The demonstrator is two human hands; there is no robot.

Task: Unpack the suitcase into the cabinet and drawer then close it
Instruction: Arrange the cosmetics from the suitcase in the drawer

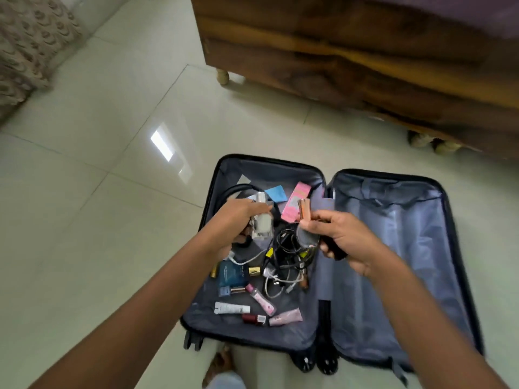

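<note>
Head view showed the suitcase (pixel 393 262) lying open and flat on the floor (pixel 112 220), near the wooden cabinet (pixel 365 51). Its right half held only grey lining. The left half held loose toiletries and a tangle of cables (pixel 283 248).

The left grip (pixel 236 217) was clamped round a clear bottle (pixel 261 220) with a silver cap, raised over the left half. The right grip (pixel 345 240) pinched a rose-gold tube (pixel 304 209) between thumb and fingertips. A dark object was tucked under its lower fingers, and what that was could not be told.

The bottle looked rigid and smooth, probably glass, so likely slippery and breakable. It was best held round the body, not by the cap. The tube seemed light and stiff, safe in a pinch. The cables would be limp and apt to snag, so better gathered as one bunch. The white tube (pixel 231 308) and pink tube (pixel 285 316) looked soft, needing only a gentle hold at mid-length.
</note>
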